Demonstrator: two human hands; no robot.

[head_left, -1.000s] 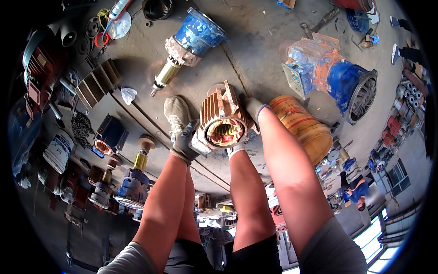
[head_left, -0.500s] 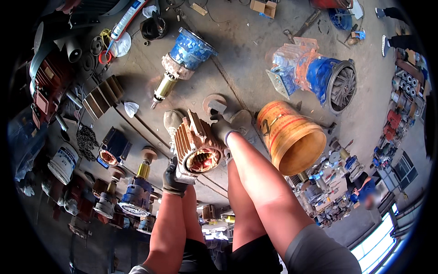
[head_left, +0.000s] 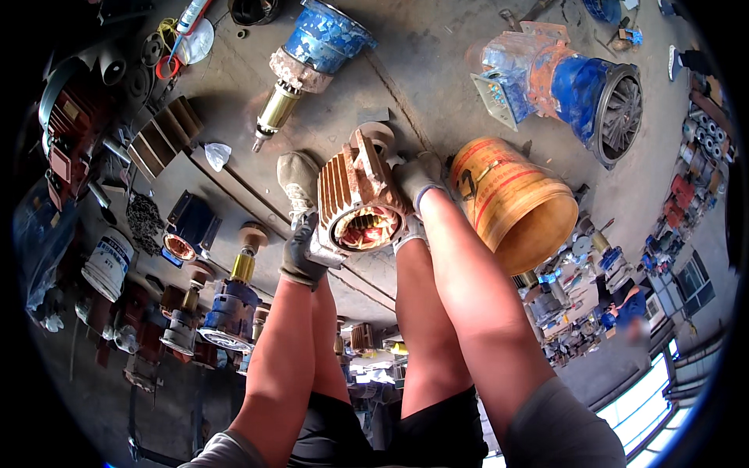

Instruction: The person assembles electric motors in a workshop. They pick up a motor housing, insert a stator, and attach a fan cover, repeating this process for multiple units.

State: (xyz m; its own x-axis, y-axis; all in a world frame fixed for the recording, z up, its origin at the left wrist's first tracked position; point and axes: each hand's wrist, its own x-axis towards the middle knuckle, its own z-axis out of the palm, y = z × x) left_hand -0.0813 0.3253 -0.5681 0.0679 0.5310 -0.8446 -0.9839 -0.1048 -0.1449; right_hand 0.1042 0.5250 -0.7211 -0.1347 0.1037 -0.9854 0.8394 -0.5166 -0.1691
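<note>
A finned, rust-brown electric motor housing [head_left: 337,186] is between my two hands, above the floor by my feet. Red and cream windings [head_left: 373,226] show inside its open round end, which faces me. My gloved left hand [head_left: 303,253] is closed on the pale lower left corner of the housing. On its right side, my gloved right hand [head_left: 418,176] grips the body; some of those fingers are hidden behind it. Just beyond the housing lies a rusty round disc [head_left: 379,134], partly covered by it.
Ahead lies a blue gearbox with a brass-coloured rotor [head_left: 278,108]. A tipped orange bucket [head_left: 499,183] stands right of my right hand, with a blue motor [head_left: 576,93] beyond. To the left are a steel channel piece [head_left: 164,136], a white bucket [head_left: 109,261] and several motor parts.
The housing, held in both hands, has moved away from me and slightly right, and now covers part of the disc. My view has also shifted. Both hands keep their grip.
</note>
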